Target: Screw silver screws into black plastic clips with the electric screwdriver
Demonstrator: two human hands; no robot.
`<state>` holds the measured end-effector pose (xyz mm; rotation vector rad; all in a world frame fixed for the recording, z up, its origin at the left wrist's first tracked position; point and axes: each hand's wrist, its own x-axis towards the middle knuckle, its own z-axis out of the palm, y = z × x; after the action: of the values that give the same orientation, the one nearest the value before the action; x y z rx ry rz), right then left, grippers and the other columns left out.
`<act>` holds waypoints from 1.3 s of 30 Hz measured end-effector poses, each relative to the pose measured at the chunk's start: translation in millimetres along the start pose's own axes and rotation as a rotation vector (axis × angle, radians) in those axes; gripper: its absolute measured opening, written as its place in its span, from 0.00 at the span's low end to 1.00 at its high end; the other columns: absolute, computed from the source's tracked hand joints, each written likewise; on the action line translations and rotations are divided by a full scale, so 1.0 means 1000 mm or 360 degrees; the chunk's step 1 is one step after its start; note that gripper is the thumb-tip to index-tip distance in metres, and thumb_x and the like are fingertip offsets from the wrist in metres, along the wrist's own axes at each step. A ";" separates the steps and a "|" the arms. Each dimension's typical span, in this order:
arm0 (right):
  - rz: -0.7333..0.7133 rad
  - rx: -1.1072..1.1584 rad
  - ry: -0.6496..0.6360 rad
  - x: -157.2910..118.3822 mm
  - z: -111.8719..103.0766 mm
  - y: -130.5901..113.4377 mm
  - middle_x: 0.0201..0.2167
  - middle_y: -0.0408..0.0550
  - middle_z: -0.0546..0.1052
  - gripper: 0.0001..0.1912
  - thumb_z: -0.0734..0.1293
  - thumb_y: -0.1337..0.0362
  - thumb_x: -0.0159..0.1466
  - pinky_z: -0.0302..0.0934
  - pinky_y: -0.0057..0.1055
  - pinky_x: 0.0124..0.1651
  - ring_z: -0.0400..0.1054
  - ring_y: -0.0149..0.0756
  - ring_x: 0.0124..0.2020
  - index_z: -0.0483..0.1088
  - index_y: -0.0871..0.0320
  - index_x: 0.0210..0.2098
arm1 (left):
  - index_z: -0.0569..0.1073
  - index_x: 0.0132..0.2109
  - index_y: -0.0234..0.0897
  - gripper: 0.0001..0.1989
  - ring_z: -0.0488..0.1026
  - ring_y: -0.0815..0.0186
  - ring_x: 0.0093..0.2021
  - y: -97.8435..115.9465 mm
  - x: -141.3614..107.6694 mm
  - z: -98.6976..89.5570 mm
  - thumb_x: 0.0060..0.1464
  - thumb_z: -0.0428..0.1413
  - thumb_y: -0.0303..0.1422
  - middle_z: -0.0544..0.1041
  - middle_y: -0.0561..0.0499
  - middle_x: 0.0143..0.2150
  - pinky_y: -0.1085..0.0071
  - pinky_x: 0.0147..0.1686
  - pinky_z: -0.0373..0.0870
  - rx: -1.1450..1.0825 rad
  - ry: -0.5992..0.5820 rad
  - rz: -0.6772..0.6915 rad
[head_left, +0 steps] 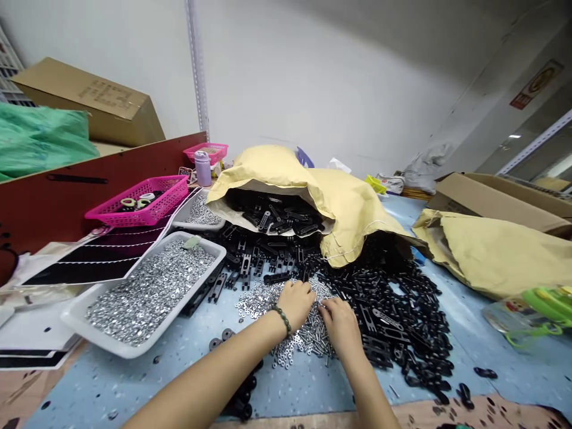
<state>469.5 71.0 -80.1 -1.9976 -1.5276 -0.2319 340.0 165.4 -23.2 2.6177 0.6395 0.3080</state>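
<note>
My left hand [295, 305], with a beaded bracelet at the wrist, is over the pile of small silver nuts and screws [313, 333], its fingers curled downward; what they hold, if anything, is hidden. Just to its right, my right hand [342, 325] has thumb and fingertips pinched together at the pile's upper right part, on something too small to name. Black plastic parts [402, 322] spread to the right of the hands, and more black parts [245, 265] lie behind them. Black round pieces [243, 390] are by my left forearm.
A white tray of silver nuts [152, 292] stands left, a smaller tray [201, 211] behind it. Paper sacks [272, 170] spill black parts at the back. Pink basket [138, 202] at left, purple bottle [202, 169] beyond, another sack [504, 250] and a green-lidded container [527, 316] at right.
</note>
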 end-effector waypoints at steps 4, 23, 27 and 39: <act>0.0043 0.0129 0.0049 -0.006 -0.005 0.006 0.33 0.53 0.72 0.21 0.53 0.54 0.68 0.63 0.37 0.36 0.67 0.41 0.33 0.73 0.59 0.42 | 0.73 0.43 0.36 0.06 0.69 0.59 0.48 -0.001 0.012 0.014 0.61 0.52 0.30 0.73 0.46 0.46 0.56 0.50 0.65 0.0076 0.0035 -0.0021; 0.0184 0.1357 -0.0231 -0.055 0.008 -0.116 0.28 0.46 0.74 0.06 0.63 0.61 0.63 0.66 0.30 0.34 0.70 0.35 0.31 0.68 0.56 0.33 | 0.71 0.38 0.36 0.10 0.72 0.64 0.37 -0.048 -0.099 -0.053 0.61 0.47 0.35 0.75 0.51 0.36 0.70 0.38 0.69 -0.0764 0.0377 -0.0391; -0.0173 0.1023 -0.0257 -0.055 0.023 -0.137 0.27 0.45 0.72 0.06 0.60 0.67 0.64 0.62 0.30 0.33 0.67 0.35 0.31 0.66 0.55 0.31 | 0.72 0.38 0.38 0.08 0.71 0.64 0.42 -0.050 -0.165 -0.061 0.59 0.48 0.32 0.75 0.51 0.39 0.68 0.45 0.67 -0.0870 0.0392 -0.0453; -0.0516 0.0622 -0.0308 -0.061 0.018 -0.136 0.36 0.49 0.73 0.09 0.57 0.70 0.65 0.64 0.36 0.38 0.67 0.39 0.38 0.68 0.55 0.36 | 0.68 0.33 0.39 0.09 0.68 0.59 0.36 -0.042 -0.181 -0.011 0.59 0.46 0.26 0.72 0.50 0.32 0.63 0.37 0.66 -0.0048 0.0430 -0.0337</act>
<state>320.3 52.3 -75.5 -1.4985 -1.8530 0.1298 163.0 115.8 -52.3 2.4724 0.9850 0.6051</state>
